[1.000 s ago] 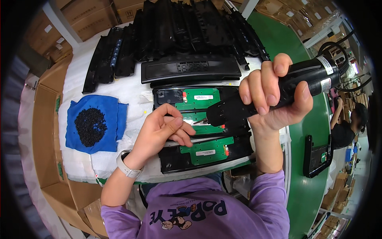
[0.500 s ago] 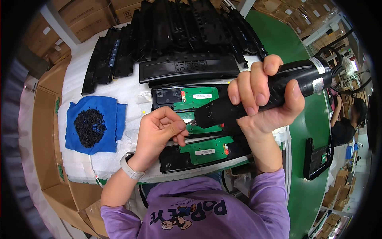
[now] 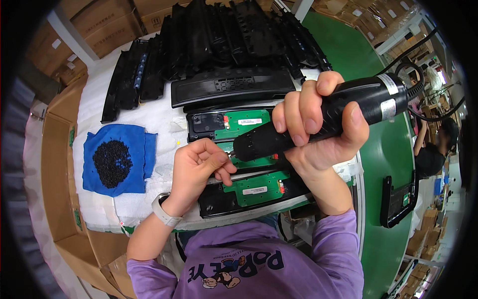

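The electric screwdriver (image 3: 318,122), gripped whole in the right hand (image 3: 318,132), has been lowered onto the middle green circuit board (image 3: 249,160), where the left hand (image 3: 199,169) pinches closed at the tip, suggesting a screw is being set.

Your right hand (image 3: 318,124) grips the power screwdriver (image 3: 318,119) above the middle of three housings with circuit boards (image 3: 249,122), stacked front to back on the padded bench (image 3: 149,117). Your left hand (image 3: 199,169) sits just left of the driver tip, on the middle board. Cloth (image 3: 117,159) with a screw pile (image 3: 112,162) on it lies at your left. Covers (image 3: 224,40) are stacked behind; conveyor (image 3: 388,149) runs on your right.
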### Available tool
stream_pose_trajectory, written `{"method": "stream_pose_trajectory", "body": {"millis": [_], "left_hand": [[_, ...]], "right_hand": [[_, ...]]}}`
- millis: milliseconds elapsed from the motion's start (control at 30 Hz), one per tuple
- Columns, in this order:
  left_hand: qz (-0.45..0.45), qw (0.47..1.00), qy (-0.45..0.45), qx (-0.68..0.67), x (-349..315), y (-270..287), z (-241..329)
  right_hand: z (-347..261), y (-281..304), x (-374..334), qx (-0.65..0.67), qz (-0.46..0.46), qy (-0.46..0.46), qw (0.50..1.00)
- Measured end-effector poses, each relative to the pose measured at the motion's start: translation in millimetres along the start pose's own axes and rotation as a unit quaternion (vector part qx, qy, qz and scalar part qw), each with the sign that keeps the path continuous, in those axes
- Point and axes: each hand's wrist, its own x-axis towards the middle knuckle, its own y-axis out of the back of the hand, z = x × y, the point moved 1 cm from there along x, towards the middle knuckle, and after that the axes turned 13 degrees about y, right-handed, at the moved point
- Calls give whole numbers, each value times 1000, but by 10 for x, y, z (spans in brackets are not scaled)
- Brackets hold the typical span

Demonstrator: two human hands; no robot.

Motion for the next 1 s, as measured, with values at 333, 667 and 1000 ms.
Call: {"method": "stream_pose_trajectory", "body": {"millis": [333,667,1000], "left_hand": [[243,795,-259,491,-210,324,491],[521,479,62,704,-870,1444,406],[533,510,-102,668,-804,1613,381]], "right_hand": [[126,296,414,-215,-51,-43,974],[377,348,455,-269,-79,-69,958],[428,303,424,-287,-99,-70,950]]}}
